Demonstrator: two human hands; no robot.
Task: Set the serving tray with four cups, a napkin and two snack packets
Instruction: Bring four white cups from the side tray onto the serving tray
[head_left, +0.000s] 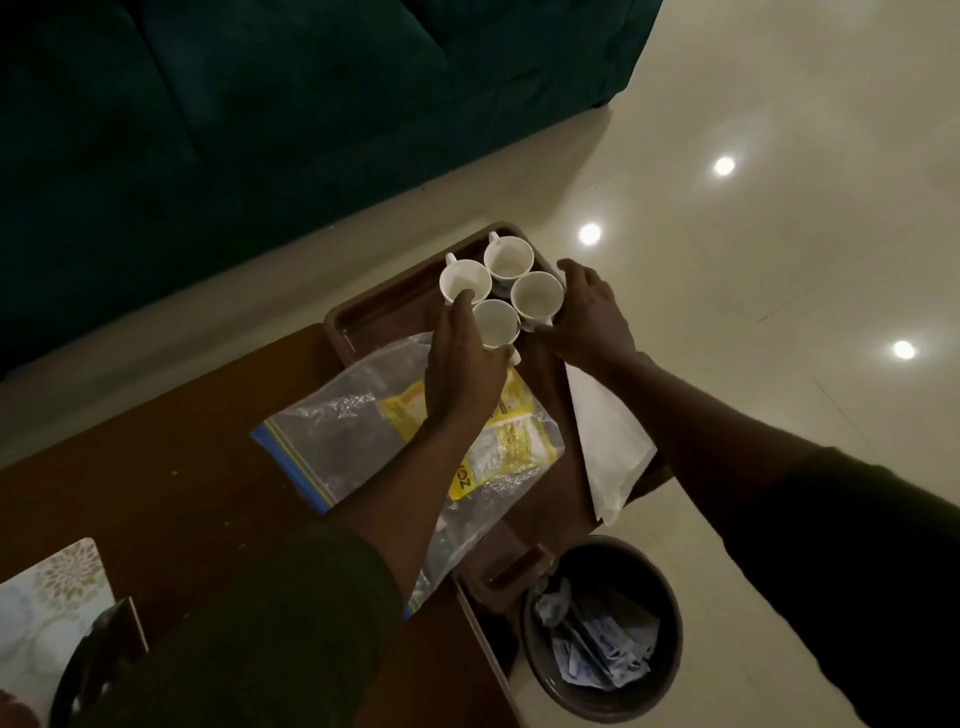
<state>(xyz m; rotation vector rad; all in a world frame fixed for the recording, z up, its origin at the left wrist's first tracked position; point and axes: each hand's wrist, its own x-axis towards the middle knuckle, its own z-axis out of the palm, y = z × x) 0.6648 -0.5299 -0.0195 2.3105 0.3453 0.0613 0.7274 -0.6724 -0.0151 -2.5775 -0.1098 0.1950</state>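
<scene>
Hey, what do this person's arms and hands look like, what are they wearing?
The left hand and right hand are bare: no gloves, no ring or watch visible in the dim light. The left sleeve looks dark green, the right sleeve near black; both stop partway up the forearm.

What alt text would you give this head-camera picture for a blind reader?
A person's left hand and right hand touch four white cups clustered at the far end of a brown tray. A clear bag holding a yellow snack packet lies across the tray, a white napkin at its right edge.
</scene>
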